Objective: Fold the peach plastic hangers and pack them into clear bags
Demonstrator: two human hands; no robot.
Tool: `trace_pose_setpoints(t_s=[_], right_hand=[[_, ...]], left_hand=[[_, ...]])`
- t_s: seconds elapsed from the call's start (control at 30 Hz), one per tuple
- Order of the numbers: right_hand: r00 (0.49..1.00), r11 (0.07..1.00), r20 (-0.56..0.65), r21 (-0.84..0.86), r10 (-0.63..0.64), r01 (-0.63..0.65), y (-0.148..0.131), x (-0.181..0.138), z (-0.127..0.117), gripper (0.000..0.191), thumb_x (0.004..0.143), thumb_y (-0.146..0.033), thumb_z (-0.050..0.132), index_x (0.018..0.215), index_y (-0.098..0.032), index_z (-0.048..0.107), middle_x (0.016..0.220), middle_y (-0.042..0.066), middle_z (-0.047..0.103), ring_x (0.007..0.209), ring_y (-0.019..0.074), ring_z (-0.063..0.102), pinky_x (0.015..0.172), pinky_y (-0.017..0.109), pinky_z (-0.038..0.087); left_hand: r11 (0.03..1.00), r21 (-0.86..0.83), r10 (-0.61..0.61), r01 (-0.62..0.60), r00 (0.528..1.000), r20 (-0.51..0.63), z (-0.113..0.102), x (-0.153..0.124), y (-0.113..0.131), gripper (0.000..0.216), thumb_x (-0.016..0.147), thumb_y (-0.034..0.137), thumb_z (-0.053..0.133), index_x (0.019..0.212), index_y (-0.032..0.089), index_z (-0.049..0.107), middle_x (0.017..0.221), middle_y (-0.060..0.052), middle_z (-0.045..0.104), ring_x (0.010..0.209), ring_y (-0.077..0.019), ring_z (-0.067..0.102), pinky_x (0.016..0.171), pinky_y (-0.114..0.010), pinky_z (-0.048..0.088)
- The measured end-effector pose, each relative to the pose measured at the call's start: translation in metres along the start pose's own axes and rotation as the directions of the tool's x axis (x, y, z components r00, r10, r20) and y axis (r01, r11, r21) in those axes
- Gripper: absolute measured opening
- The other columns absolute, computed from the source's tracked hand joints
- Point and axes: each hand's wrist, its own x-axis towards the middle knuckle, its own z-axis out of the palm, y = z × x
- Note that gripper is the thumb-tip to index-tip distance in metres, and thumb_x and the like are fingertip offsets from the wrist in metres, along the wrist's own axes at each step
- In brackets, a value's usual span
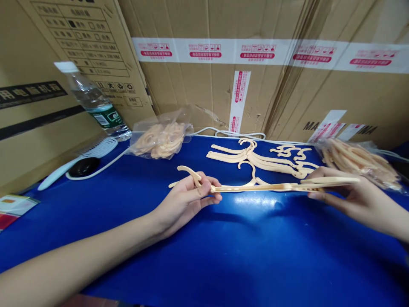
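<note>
Pinched near both ends, 1 slim beige plastic hanger (pixel 255 188) spans the left hand (pixel 188 194) and the right hand (pixel 347 194).
From the head camera, the left forearm stretches up from the lower left corner, thumb and fingers clamped beside a curved, hook-like piece; the right hand enters from the right edge, closed on the far end, its forearm cut off by the frame. Some fingers of each hand are hidden behind the hanger, and flat beige hanger parts (pixel 271 164) lie partly covered beyond it. Turned edge-on, it reads as a thin, nearly level bar, held over the glossy blue tabletop (pixel 223 260), its full outline impossible to make out.
</note>
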Motion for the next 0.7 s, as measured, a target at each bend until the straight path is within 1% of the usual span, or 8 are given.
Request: trace_pose_setpoints(t_s=[0.17,0.3,0.37,0.43,0.63,0.7], right_hand=[[0.999,0.999,0.006,0.032,0.036,-0.036,0.007,-0.002,0.001,0.017,0.088,-0.043,0.070,0.091,-0.026,0.067,0.090,0.004,0.071,0.082,0.0231,0.069,0.078,0.034,0.060],[1.000,1.000,-0.009,0.023,0.001,-0.001,0.001,-0.001,0.005,0.020,0.088,-0.044,0.069,0.087,-0.025,0.066,0.086,0.004,0.069,0.079,0.0216,0.067,0.071,0.031,0.057],[1.000,0.999,-0.006,0.036,0.002,-0.002,-0.005,0.001,0.007,0.022,0.089,-0.045,0.069,0.086,-0.024,0.065,0.084,0.004,0.068,0.076,0.0204,0.066,0.068,0.030,0.055],[1.000,0.998,0.010,0.054,0.016,-0.017,-0.009,0.002,0.010,0.022,0.089,-0.044,0.069,0.087,-0.023,0.065,0.084,0.004,0.068,0.076,0.0200,0.066,0.069,0.030,0.054],[0.999,0.998,0.008,0.050,0.032,-0.033,-0.004,-0.001,0.013,0.022,0.088,-0.046,0.069,0.088,-0.025,0.064,0.088,0.006,0.070,0.084,0.0248,0.069,0.077,0.035,0.058],[0.998,0.997,0.023,0.057,0.054,-0.055,-0.006,-0.001,0.014,0.023,0.089,-0.047,0.067,0.089,-0.025,0.065,0.087,0.007,0.071,0.081,0.0248,0.069,0.074,0.035,0.058]], left_hand=[[0.998,0.050,0.027,-0.026,1.000,-0.014,0.000,0.000,0.001,0.027,0.071,0.026,0.090,0.073,0.014,0.066,0.084,-0.004,0.068,0.075,-0.0161,0.067,0.077,-0.030,0.056],[0.996,0.082,0.035,-0.031,0.998,-0.052,-0.002,0.002,0.000,0.027,0.072,0.026,0.089,0.071,0.013,0.065,0.080,-0.004,0.068,0.073,-0.0159,0.066,0.074,-0.029,0.055],[0.995,0.090,0.042,-0.036,0.997,-0.064,-0.003,0.002,0.000,0.027,0.073,0.026,0.088,0.070,0.013,0.065,0.080,-0.004,0.068,0.072,-0.0154,0.066,0.074,-0.029,0.055],[0.994,0.101,0.053,-0.045,0.996,-0.073,-0.004,0.002,-0.001,0.027,0.073,0.026,0.088,0.070,0.013,0.065,0.080,-0.004,0.068,0.072,-0.0149,0.066,0.073,-0.028,0.055],[0.986,0.142,0.101,-0.085,0.988,-0.113,-0.003,0.000,-0.001,0.028,0.073,0.025,0.088,0.069,0.014,0.062,0.074,-0.003,0.067,0.068,-0.0137,0.064,0.069,-0.026,0.054],[0.983,0.147,0.129,-0.110,0.983,-0.129,-0.002,0.000,-0.002,0.030,0.071,0.024,0.089,0.068,0.014,0.061,0.071,-0.001,0.066,0.065,-0.0127,0.064,0.066,-0.025,0.053]])
